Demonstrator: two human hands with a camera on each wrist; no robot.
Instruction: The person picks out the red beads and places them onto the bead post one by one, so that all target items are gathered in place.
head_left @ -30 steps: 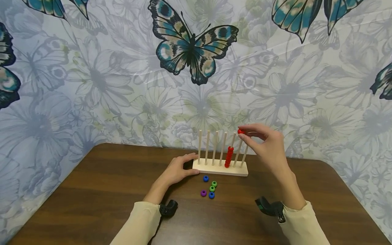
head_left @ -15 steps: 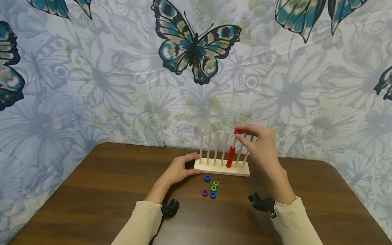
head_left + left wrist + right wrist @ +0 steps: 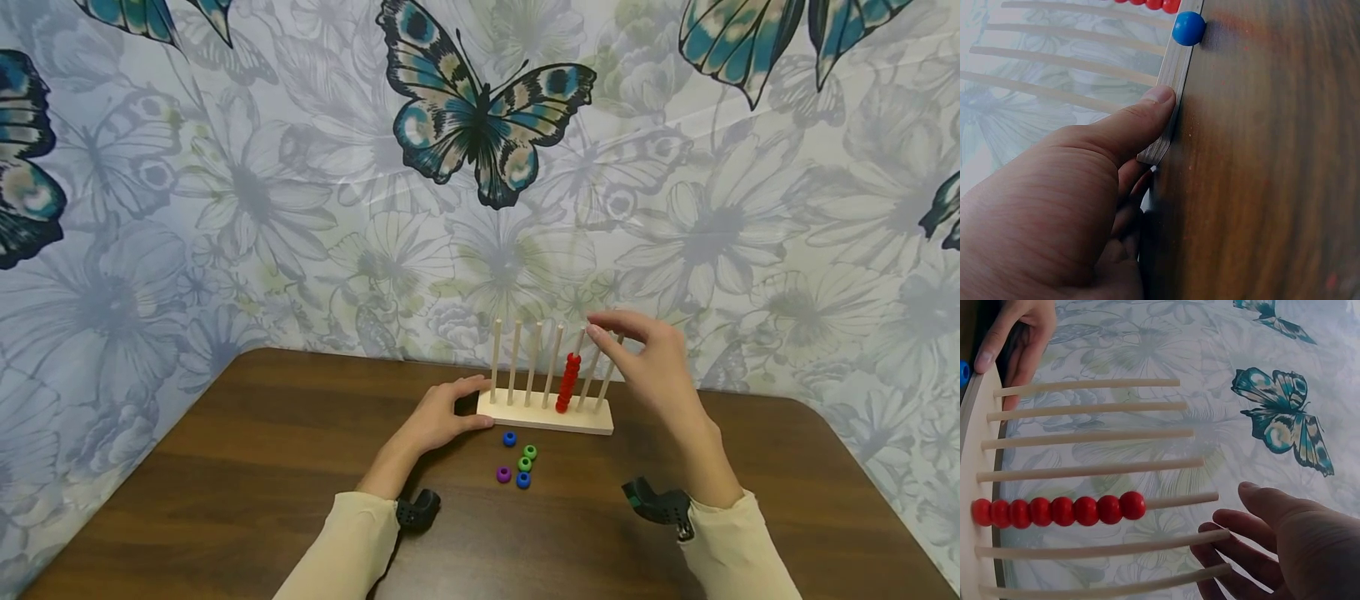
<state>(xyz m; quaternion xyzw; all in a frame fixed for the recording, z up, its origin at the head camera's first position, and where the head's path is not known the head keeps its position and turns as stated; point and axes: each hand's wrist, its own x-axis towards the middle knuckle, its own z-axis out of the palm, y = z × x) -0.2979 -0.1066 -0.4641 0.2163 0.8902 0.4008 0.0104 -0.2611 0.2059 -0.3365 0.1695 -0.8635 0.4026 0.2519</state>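
Note:
A pale wooden peg stand (image 3: 547, 419), with several upright pegs in a row along its base, stands on the table. My left hand (image 3: 435, 421) grips the base's left end, thumb (image 3: 1147, 112) on the front edge and fingers behind. Several red beads (image 3: 568, 382) fill most of the fifth peg from the left; the other pegs are bare. Just right of that peg's top is my right hand (image 3: 652, 358), its thumb and fingers apart and nothing between them. In the right wrist view its fingers (image 3: 1247, 528) overlap the tips of the two rightmost pegs.
Loose beads lie on the brown table (image 3: 247, 467) in front of the stand: a blue bead (image 3: 510, 438), another blue bead (image 3: 523, 480), two green beads (image 3: 529, 452) and a purple bead (image 3: 503, 474). Behind the table hangs a butterfly-print cloth (image 3: 300, 208).
A red bead that my right hand pinched has been put over the fifth peg and let go, making the red column taller. The right hand has drawn slightly right; my left hand keeps its grip.

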